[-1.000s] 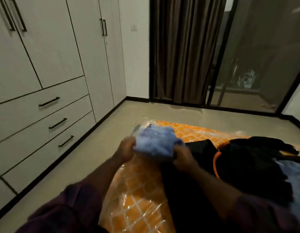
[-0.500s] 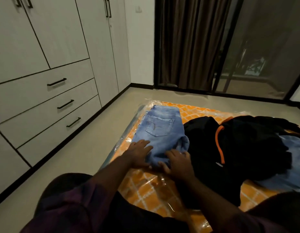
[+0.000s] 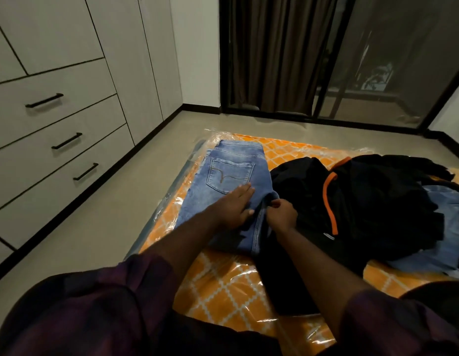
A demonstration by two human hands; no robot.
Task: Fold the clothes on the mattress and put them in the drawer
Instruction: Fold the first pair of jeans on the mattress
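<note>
Light blue jeans (image 3: 227,176) lie folded lengthwise on the orange, plastic-wrapped mattress (image 3: 223,291), back pocket up. My left hand (image 3: 235,206) presses flat on the jeans just below the pocket, fingers straight. My right hand (image 3: 281,214) pinches the jeans' right edge where the fabric bunches. A heap of black clothes with an orange trim (image 3: 351,199) lies right of the jeans, with another blue denim piece (image 3: 449,227) at the far right. Three shut drawers (image 3: 56,140) with black handles stand in the wardrobe on the left.
Bare beige floor (image 3: 107,214) runs between the mattress and the wardrobe. Dark curtains (image 3: 279,55) and a glass sliding door (image 3: 393,60) close off the far side of the room.
The jeans went from a bundle held in both hands to lying flat on the mattress. My left hand slid up toward the pocket and my right hand moved to the right edge.
</note>
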